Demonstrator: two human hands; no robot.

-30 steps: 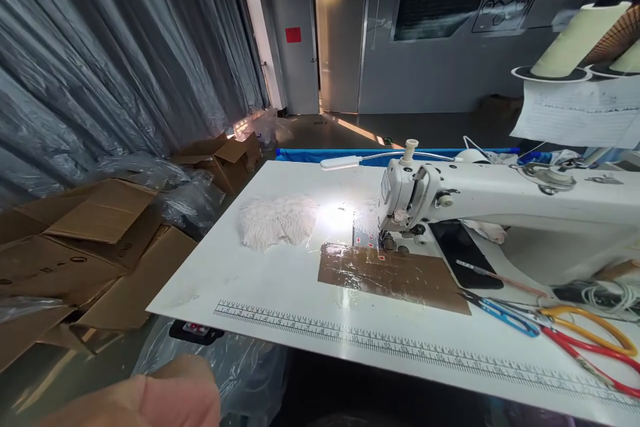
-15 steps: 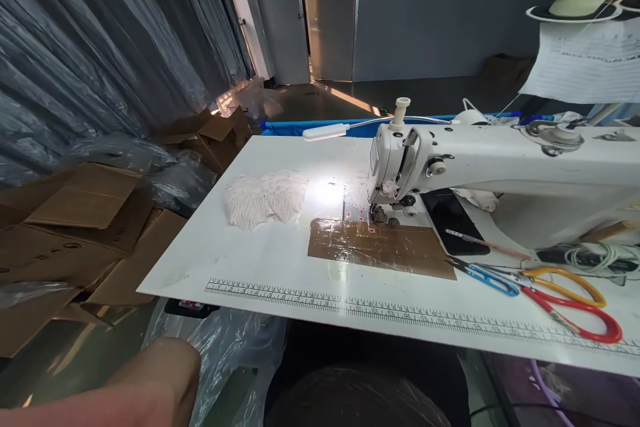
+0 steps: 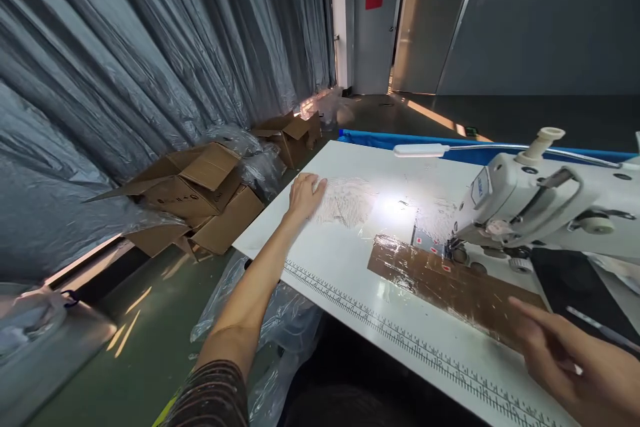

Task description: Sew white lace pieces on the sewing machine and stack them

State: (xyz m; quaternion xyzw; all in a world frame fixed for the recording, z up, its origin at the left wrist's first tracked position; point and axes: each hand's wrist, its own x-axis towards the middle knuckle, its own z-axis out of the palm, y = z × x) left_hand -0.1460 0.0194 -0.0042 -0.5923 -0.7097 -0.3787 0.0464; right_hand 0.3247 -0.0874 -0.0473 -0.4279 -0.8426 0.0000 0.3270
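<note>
My left hand (image 3: 304,198) lies at the left end of a pale, ruffled lace piece (image 3: 347,202) on the white sewing table (image 3: 320,247). Its fingers are stretched out and touch the fabric's edge. My right hand (image 3: 575,357) is over the lower right of the table, by the brown taped patch (image 3: 450,287). Its index finger points left, the other fingers are loosely curled, and I see no clear object in it. A sewing machine (image 3: 530,207) stands at the right. More lace (image 3: 437,217) lies beside its needle area.
A ruler strip (image 3: 370,314) runs along the table's front edge. A white lamp (image 3: 421,150) reaches over the table. Cardboard boxes (image 3: 200,187) and clear plastic stand on the floor at left, before a grey curtain (image 3: 175,47). A black pad (image 3: 575,287) lies under the machine arm.
My view has turned left. My left hand has come up from below the table onto the lace piece. My right hand has entered at the lower right; the scissors are out of view.
</note>
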